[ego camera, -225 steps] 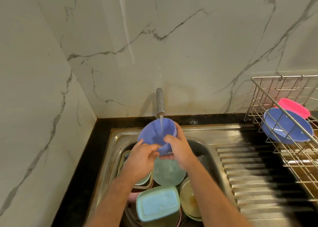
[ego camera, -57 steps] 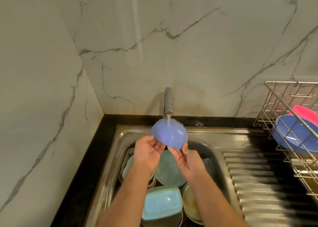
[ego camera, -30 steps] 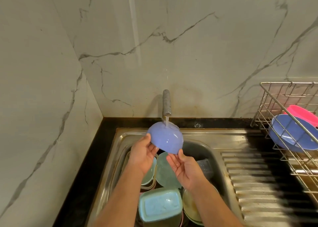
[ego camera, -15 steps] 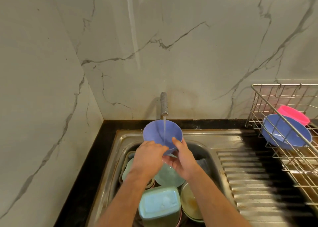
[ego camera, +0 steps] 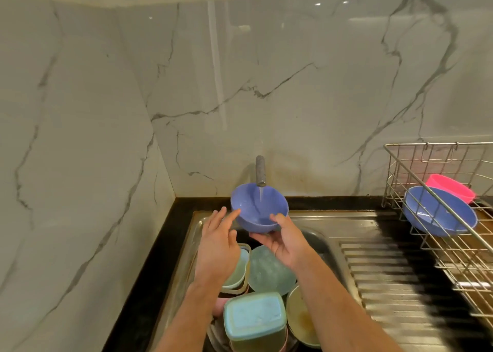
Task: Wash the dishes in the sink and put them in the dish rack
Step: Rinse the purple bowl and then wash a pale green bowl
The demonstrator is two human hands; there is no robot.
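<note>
Bowl rinsing under the running tap.

Right hand [ego camera: 286, 241] cradles a blue bowl [ego camera: 257, 209] from beneath, thumb curled over its near rim, holding it mouth-up under the tap [ego camera: 260, 171], whose thin stream of water [ego camera: 261, 193] falls inside. Left hand [ego camera: 217, 247] is beside the bowl with fingers straight and spread, an outstretched fingertip at the bowl's left wall, gripping nothing. Below both hands the steel sink [ego camera: 196, 234] is crowded with a pale green plate [ego camera: 269, 270], a light green dish [ego camera: 237, 270] under the left hand, a turquoise lidded container [ego camera: 254, 315] between the forearms and a yellowish bowl [ego camera: 300, 318]. Well to the right of the right hand, on the dark surface [ego camera: 165, 258], the wire dish rack [ego camera: 437, 218] holds another blue bowl [ego camera: 437, 213] and a pink bowl [ego camera: 450, 187] behind it.
</note>
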